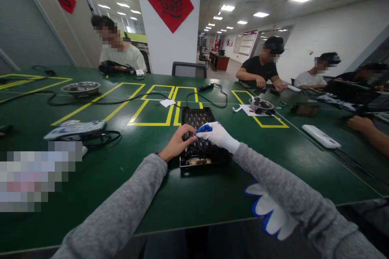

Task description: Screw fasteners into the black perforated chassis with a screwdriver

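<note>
Both of my hands meet over an open black case (197, 115) on the green table. Small shiny pieces show in its dark interior, and gold-coloured parts (199, 162) lie at its near end. My bare left hand (180, 141) pinches with thumb and forefinger above the case's left half. Opposite it, my right hand (219, 136) wears a white work glove with blue fingers, its fingertips pressed together and touching the left ones. Whatever sits between the fingertips is too small to make out.
A loose white-and-blue glove (270, 210) hangs at the table's front edge. Metal bowls stand left (80, 88) and right (261, 105). A white device (321, 136) with a cable lies right, a phone (77, 129) left. A black screwdriver-like tool (206, 87) lies behind the case. Several people sit around.
</note>
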The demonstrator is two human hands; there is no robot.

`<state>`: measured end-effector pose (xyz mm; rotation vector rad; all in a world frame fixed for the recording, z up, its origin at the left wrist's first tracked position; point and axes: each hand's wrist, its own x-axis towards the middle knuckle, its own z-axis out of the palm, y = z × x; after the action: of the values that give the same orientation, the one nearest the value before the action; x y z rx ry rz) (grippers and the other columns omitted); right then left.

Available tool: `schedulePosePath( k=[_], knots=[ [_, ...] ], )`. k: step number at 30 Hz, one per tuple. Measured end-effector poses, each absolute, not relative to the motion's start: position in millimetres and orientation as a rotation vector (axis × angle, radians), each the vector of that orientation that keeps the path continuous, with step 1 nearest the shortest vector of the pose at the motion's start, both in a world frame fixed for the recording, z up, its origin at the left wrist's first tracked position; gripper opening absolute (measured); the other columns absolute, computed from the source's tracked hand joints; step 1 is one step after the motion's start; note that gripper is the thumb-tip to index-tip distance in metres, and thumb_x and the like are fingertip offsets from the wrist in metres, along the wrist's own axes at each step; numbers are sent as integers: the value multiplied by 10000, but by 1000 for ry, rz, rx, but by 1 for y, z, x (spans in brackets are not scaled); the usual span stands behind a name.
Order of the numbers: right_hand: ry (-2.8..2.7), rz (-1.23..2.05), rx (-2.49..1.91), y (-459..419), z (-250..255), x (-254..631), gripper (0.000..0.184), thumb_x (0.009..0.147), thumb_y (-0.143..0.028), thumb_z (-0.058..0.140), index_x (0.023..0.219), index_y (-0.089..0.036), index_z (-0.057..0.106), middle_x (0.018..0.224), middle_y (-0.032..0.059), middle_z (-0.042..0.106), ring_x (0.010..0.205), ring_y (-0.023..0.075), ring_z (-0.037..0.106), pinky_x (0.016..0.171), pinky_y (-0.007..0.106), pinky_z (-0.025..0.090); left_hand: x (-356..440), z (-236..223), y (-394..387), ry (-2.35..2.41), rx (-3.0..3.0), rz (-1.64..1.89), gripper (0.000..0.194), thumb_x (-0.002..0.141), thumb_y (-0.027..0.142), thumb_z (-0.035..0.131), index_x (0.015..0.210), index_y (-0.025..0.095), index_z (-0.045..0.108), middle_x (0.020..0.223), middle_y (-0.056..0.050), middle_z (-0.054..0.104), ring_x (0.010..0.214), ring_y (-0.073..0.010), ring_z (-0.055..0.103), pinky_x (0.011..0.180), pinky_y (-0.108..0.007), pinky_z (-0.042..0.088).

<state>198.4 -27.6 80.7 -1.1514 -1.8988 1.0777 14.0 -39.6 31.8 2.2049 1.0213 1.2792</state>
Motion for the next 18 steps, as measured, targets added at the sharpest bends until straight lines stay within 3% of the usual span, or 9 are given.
schedulePosePath(
  k=[8, 14, 18],
  knots=[
    [-1760, 1272, -1298, -25, 86, 196, 223, 595, -311, 697, 635, -105, 620, 524, -48, 523, 496, 71, 428, 521, 224, 370, 16, 35, -43, 1072, 2159, 1325, 184, 809, 335, 568, 942, 209, 588, 1031, -54, 572, 1029, -217, 501, 967, -367, 371],
    [-2178, 1323, -1193, -33, 86, 193, 223, 645, -317, 682, 739, -116, 658, 680, -1, 629, 612, 100, 535, 612, 226, 434, 9, 24, -30, 1245, 1883, 1498, 296, 885, 259, 307, 1020, 192, 563, 1053, -51, 566, 1035, -205, 504, 952, -352, 384],
    [-2562, 1132, -1128, -45, 90, 180, 185, 671, -312, 665, 764, -153, 675, 753, 5, 671, 681, 117, 580, 641, 205, 438, 3, 15, -16, 1432, 1847, 1554, 339, 915, 309, 268, 969, 190, 580, 1027, -63, 567, 1032, -209, 493, 975, -375, 350]
  ],
)
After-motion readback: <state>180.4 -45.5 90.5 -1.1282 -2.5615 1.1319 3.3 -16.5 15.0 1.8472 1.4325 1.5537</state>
